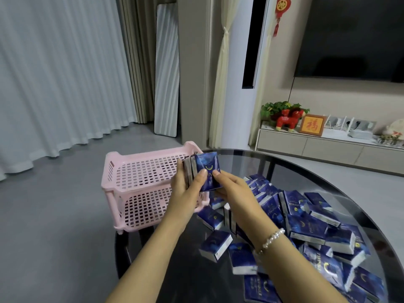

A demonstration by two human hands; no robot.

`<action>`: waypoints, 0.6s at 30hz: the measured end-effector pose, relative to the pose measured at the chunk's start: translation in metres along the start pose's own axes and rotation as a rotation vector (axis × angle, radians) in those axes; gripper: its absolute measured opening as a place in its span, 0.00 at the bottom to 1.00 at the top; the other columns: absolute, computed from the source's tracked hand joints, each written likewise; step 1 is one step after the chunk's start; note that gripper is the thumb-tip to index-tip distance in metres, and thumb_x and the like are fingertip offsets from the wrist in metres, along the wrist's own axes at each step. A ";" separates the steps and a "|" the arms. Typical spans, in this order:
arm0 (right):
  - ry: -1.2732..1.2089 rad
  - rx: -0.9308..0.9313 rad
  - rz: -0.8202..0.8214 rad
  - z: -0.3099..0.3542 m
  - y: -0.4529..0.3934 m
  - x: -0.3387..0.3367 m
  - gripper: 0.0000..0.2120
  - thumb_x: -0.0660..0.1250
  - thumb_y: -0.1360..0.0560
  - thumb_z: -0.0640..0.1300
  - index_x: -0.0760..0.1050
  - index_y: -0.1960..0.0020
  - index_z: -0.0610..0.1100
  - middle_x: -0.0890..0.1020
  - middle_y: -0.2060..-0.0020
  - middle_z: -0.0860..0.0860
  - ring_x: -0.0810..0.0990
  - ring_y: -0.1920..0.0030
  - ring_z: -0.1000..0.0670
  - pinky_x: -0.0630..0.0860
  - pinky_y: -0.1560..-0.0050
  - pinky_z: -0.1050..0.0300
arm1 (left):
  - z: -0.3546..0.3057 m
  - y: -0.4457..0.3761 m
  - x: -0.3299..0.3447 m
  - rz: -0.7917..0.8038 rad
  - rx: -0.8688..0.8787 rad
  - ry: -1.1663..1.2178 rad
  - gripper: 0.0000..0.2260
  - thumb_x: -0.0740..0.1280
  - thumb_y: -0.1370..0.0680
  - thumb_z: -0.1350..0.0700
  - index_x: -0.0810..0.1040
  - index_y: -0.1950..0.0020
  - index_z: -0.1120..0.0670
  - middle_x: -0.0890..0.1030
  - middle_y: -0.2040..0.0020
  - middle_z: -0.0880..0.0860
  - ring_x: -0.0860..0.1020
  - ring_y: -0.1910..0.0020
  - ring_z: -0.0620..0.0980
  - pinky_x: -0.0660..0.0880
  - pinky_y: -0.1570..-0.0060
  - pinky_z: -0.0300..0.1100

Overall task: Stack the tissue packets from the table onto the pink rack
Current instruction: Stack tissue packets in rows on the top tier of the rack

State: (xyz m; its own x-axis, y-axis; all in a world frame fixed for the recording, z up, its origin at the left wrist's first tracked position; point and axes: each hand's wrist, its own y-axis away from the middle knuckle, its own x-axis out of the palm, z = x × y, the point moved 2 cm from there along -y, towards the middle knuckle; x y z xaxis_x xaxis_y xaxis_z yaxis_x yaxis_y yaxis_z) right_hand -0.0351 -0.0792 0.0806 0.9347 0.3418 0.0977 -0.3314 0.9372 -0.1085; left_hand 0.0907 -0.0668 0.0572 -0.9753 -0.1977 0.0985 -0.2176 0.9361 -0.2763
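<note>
The left hand (188, 182) grips a small bundle of packets (192, 167) standing on edge, thumb on the near face and fingers wrapped behind. The right hand (227, 186) pinches the front tissue packet (208, 171) at its lower edge, pressing it against the bundle. Both forearms reach forward from six o'clock and converge just above the near right corner of the pink rack (142, 178); a bead bracelet (272, 239) sits on the right wrist.

To do this step well, the person would likely square the packets so their edges line up, then lower the whole bundle flat onto the top shelf at ten o'clock, starting in a corner so later rows fit.

The rack stands at the table's left edge with both perforated shelves bare. A loose heap of packets (306, 228) lies at four o'clock on the dark glass table (328, 171).
</note>
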 end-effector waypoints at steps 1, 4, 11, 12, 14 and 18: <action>0.012 -0.001 0.035 0.007 -0.007 0.000 0.12 0.60 0.21 0.45 0.81 0.47 0.43 0.86 0.55 0.48 0.83 0.53 0.52 0.77 0.53 0.64 | -0.005 -0.008 -0.003 0.007 0.005 -0.015 0.28 0.68 0.27 0.40 0.62 0.29 0.39 0.67 0.29 0.45 0.71 0.36 0.36 0.69 0.38 0.36; 0.074 -0.023 0.116 0.021 -0.034 0.004 0.12 0.59 0.20 0.45 0.79 0.43 0.45 0.84 0.48 0.45 0.81 0.46 0.48 0.74 0.41 0.54 | -0.017 -0.033 -0.015 -0.009 0.008 -0.041 0.40 0.69 0.34 0.34 0.58 0.26 0.39 0.68 0.28 0.47 0.70 0.31 0.45 0.67 0.31 0.48; 0.217 -0.099 0.285 0.037 -0.103 0.016 0.15 0.56 0.19 0.42 0.70 0.33 0.51 0.81 0.42 0.50 0.80 0.43 0.52 0.75 0.43 0.61 | -0.025 -0.097 -0.042 0.127 -0.093 -0.025 0.33 0.71 0.29 0.44 0.62 0.27 0.46 0.77 0.35 0.49 0.76 0.38 0.46 0.71 0.36 0.45; 0.270 -0.102 0.302 0.036 -0.115 0.016 0.17 0.56 0.19 0.42 0.67 0.31 0.50 0.79 0.40 0.49 0.78 0.41 0.52 0.74 0.39 0.58 | -0.024 -0.104 -0.045 0.145 -0.111 -0.035 0.29 0.69 0.26 0.50 0.63 0.27 0.48 0.78 0.37 0.49 0.77 0.40 0.44 0.71 0.39 0.41; 0.368 -0.079 0.321 0.034 -0.136 0.013 0.24 0.60 0.21 0.44 0.59 0.26 0.52 0.77 0.36 0.50 0.75 0.37 0.51 0.67 0.31 0.50 | -0.017 -0.116 -0.051 0.188 -0.176 -0.061 0.27 0.69 0.25 0.56 0.64 0.28 0.50 0.78 0.38 0.50 0.76 0.41 0.46 0.71 0.41 0.41; 0.567 0.004 0.384 0.026 -0.164 0.004 0.32 0.61 0.22 0.42 0.50 0.24 0.55 0.74 0.34 0.52 0.72 0.34 0.51 0.63 0.29 0.47 | 0.004 -0.138 -0.065 0.196 -0.254 -0.144 0.41 0.75 0.31 0.62 0.57 0.24 0.49 0.75 0.33 0.54 0.76 0.38 0.51 0.73 0.40 0.46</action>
State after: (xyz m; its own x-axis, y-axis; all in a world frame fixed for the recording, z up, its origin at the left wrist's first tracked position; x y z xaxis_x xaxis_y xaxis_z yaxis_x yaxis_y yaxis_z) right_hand 0.0199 -0.2300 0.1248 0.6730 0.5624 -0.4804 -0.6526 0.7572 -0.0279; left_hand 0.1839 -0.1845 0.0852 -0.9969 -0.0294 -0.0736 -0.0273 0.9992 -0.0285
